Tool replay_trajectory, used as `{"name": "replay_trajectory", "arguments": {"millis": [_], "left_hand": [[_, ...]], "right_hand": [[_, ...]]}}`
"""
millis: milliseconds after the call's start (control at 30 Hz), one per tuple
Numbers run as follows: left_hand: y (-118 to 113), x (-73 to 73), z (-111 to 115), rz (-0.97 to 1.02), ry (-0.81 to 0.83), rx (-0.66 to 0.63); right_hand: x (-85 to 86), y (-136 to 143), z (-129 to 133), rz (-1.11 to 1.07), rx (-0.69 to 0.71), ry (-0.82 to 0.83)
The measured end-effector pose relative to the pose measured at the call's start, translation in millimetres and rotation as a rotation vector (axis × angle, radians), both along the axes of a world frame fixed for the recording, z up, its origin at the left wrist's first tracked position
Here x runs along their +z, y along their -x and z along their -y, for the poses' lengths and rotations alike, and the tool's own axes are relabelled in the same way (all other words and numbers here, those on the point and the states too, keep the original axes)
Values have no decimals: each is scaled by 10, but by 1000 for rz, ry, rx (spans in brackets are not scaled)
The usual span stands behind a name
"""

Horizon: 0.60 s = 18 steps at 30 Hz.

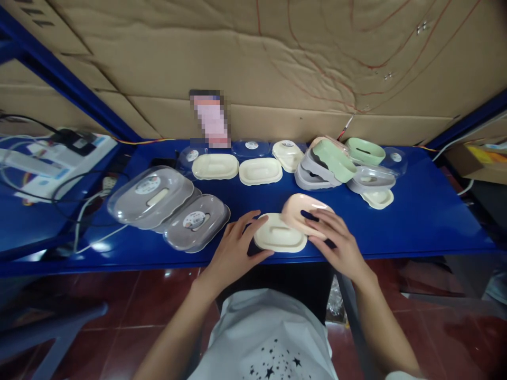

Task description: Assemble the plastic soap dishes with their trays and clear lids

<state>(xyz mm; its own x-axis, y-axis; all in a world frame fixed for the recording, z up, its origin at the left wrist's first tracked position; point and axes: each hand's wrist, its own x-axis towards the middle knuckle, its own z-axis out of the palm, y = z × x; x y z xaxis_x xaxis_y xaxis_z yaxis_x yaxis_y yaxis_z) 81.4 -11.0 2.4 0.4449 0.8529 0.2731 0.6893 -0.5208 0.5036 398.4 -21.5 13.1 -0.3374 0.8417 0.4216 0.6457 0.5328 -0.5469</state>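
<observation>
A cream oval tray [277, 238] lies near the front edge of the blue table. My left hand [236, 247] is at its left end, thumb and fingers apart around the rim. In my right hand [336, 240] is a pink oval piece with a dark slot [299, 210], tilted over the tray's right end; the fingers are on its right side. Just left of my left hand lies a grey box with a clear cover and round label [198, 221].
More covered grey boxes [156, 198] are at the left. Cream trays [216, 167], a green piece [335, 160] and grey pieces [317, 177] line the back. A phone [212, 119] leans on the cardboard wall. Cables and a power strip [59, 169] lie far left.
</observation>
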Motion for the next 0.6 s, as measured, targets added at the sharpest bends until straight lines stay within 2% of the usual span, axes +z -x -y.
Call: {"name": "replay_trajectory", "arguments": {"millis": [300, 433, 600], "left_hand": [[16, -83, 1, 55, 53, 2], [16, -108, -2, 8, 12, -45], [12, -134, 3, 16, -105, -39]], "right_hand": [[2, 359, 66, 188, 201, -31], [18, 433, 44, 230, 259, -36], [35, 429, 64, 286, 250, -70]]}}
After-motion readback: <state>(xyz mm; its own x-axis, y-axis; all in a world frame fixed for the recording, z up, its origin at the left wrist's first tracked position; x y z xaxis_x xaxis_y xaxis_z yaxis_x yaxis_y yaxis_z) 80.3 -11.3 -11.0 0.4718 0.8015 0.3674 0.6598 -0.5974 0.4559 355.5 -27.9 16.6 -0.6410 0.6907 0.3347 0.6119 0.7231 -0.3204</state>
